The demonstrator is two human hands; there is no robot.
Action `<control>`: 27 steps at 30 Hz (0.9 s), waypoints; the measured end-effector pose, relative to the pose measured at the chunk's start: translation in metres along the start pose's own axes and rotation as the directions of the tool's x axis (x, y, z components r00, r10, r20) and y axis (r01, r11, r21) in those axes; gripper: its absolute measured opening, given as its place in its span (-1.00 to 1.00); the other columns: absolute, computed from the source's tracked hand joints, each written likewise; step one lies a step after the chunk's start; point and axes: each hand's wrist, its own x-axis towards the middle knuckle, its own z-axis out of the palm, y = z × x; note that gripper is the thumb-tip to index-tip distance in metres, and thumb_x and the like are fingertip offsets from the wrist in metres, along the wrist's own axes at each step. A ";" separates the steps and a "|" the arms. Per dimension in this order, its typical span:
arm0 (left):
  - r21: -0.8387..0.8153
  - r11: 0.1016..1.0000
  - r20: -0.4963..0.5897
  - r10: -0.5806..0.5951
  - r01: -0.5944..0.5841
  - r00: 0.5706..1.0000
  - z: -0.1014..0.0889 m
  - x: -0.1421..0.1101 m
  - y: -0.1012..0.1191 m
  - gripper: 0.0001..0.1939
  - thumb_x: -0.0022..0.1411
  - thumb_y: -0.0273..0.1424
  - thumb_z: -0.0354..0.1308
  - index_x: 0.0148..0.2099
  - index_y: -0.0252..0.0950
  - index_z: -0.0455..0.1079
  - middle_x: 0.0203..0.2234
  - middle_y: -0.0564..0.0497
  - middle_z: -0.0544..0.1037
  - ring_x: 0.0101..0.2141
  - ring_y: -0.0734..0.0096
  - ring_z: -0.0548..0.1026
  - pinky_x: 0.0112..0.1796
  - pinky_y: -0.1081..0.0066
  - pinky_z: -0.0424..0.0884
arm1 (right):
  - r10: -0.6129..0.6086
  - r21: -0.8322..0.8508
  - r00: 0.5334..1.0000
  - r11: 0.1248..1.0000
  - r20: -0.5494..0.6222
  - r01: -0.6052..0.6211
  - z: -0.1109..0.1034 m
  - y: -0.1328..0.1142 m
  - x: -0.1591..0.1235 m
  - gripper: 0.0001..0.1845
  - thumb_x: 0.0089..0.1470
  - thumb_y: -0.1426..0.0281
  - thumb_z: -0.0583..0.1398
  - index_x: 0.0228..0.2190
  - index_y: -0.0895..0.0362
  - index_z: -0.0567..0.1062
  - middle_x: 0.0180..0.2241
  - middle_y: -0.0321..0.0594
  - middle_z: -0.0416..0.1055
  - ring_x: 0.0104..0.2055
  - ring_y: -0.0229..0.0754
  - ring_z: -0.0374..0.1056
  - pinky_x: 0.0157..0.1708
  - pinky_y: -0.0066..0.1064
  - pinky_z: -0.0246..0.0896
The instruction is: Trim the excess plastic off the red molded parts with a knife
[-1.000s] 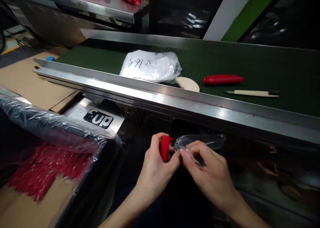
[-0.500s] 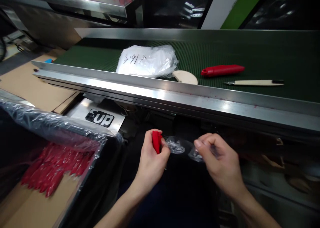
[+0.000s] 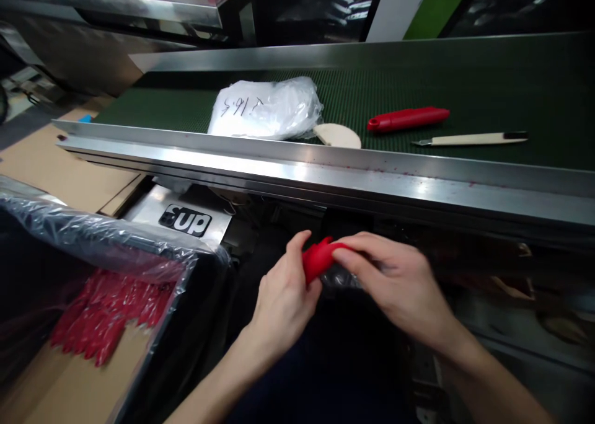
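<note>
My left hand (image 3: 282, 291) is closed around a red plastic handle (image 3: 318, 260), held in front of my lap below the conveyor edge. The thumb and fingers of my right hand (image 3: 397, 281) pinch the handle's right end, covering it in part. A crumpled clear plastic bag (image 3: 341, 279) hangs just under the handle, beside my right fingers; whether those fingers also grip it is hidden. On the green conveyor belt (image 3: 469, 89) lie a similar red handle (image 3: 409, 119) and a pale-handled craft knife (image 3: 469, 140).
A stack of clear bags (image 3: 264, 109) and a cream half-round piece (image 3: 338, 135) rest behind the conveyor's metal rail (image 3: 279, 157). At left, a plastic-lined bin (image 3: 186, 287) contains several bagged red pieces (image 3: 106, 312). Beyond its rim sits a black phone-shaped item (image 3: 185, 220).
My right hand has moved left to the handle and now pinches its end. The red handle has turned from upright to slanting rightward. The clear bag, earlier stretched between my hands, is now mostly hidden.
</note>
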 end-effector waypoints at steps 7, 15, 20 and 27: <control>-0.333 0.927 -0.001 -0.186 0.175 0.982 -0.007 0.018 -0.014 -0.85 0.16 -0.34 0.17 -0.29 -0.32 0.32 -0.48 0.04 0.43 -0.45 0.42 0.41 -0.42 0.48 0.33 | -0.395 -0.469 0.911 0.830 -0.116 0.301 -0.025 -0.004 -0.050 -0.77 0.13 0.54 0.24 -0.15 0.11 0.51 -0.16 -0.26 0.47 -0.20 -0.31 0.43 -0.11 -0.51 0.32; -0.548 0.803 0.001 -0.280 0.235 0.960 -0.006 0.013 -0.001 -0.77 0.21 -0.28 0.17 -0.26 -0.38 0.41 -0.46 0.00 0.45 -0.46 0.47 0.41 -0.40 0.50 0.40 | -0.543 -0.569 0.818 0.618 0.192 0.543 -0.018 0.015 -0.059 -0.65 0.14 0.64 0.13 -0.03 0.22 0.45 -0.13 -0.07 0.50 -0.21 -0.18 0.44 -0.24 -0.37 0.36; -0.594 0.778 0.007 -0.250 0.205 0.968 -0.010 0.010 -0.005 -0.77 0.23 -0.28 0.17 -0.27 -0.38 0.43 -0.43 -0.02 0.45 -0.39 0.41 0.42 -0.32 0.44 0.40 | -0.561 -0.518 0.718 0.503 0.412 0.691 -0.018 0.029 -0.057 -0.61 0.19 0.62 0.01 0.03 0.32 0.40 0.00 0.10 0.43 -0.21 -0.03 0.44 -0.38 -0.24 0.36; -0.473 0.877 -0.205 -0.201 0.083 0.958 0.009 -0.011 -0.014 -0.84 0.28 -0.32 0.17 -0.22 -0.33 0.41 -0.43 0.02 0.46 -0.37 0.43 0.41 -0.30 0.47 0.32 | -0.643 -0.572 0.758 0.583 0.109 0.577 0.011 0.038 -0.051 -0.60 0.07 0.68 0.17 -0.02 0.28 0.44 -0.15 0.00 0.52 -0.21 -0.09 0.47 -0.27 -0.29 0.42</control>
